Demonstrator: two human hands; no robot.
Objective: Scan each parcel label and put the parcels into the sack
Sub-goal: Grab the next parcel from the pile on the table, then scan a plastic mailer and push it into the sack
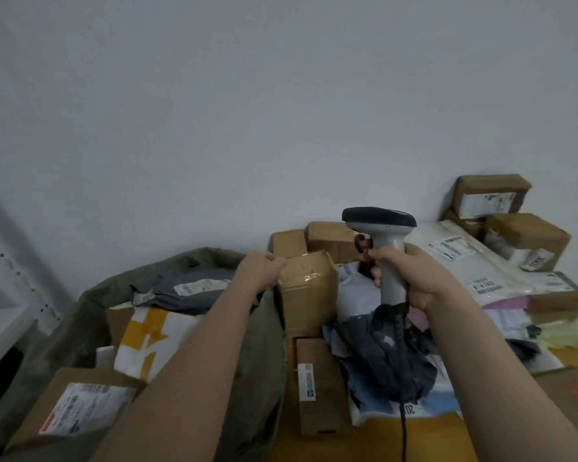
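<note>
Seen from the head camera, a left hand (259, 269) pinches the top edge of a taped cardboard parcel (306, 290) at the olive sack's (257, 361) rim, while the right hand (407, 273), fingers curled, grips an upright barcode scanner (382, 241) above piled parcels.

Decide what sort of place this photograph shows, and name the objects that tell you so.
Most likely a parcel sorting or dispatch room. Labelled brown cardboard boxes are stacked against the wall, the right hand grips a grey corded handheld barcode scanner, and an olive-green fabric sack already holds parcels.
</note>
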